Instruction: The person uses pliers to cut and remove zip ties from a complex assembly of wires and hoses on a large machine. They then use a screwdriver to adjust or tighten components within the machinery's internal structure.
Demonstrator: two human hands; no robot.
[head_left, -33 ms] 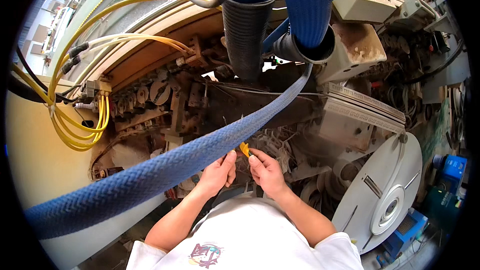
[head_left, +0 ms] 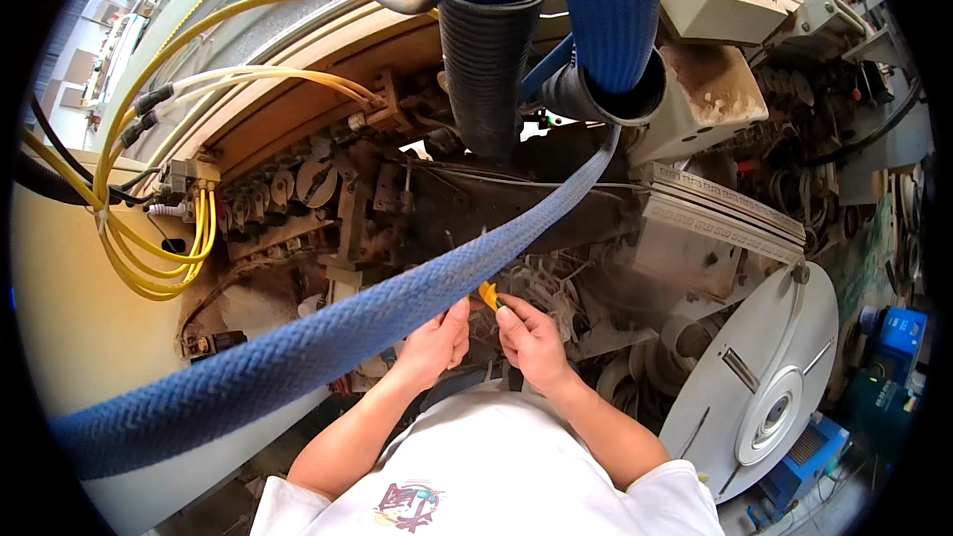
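Below the blue braided sleeve (head_left: 328, 337), which runs across in front of me, my two hands are close together. My right hand (head_left: 534, 342) is closed, thumb up, around a small yellow piece with a dark lower part (head_left: 487, 296); its kind does not show. Just left of it, my left hand (head_left: 435, 342) is closed too, the thumb pressed on the curled fingers. The sleeve hides what those fingertips hold, if anything. Behind the hands lie tangled pale strips (head_left: 551, 288) inside the dusty machine.
Black ribbed hoses (head_left: 491, 69) with blue sleeves hang above. Yellow air tubes (head_left: 149, 273) loop at the left beside a cream panel (head_left: 89, 328). To the right stand a large grey disc (head_left: 725, 367), a patterned pale moulding (head_left: 730, 213) and a blue motor-like unit (head_left: 898, 337).
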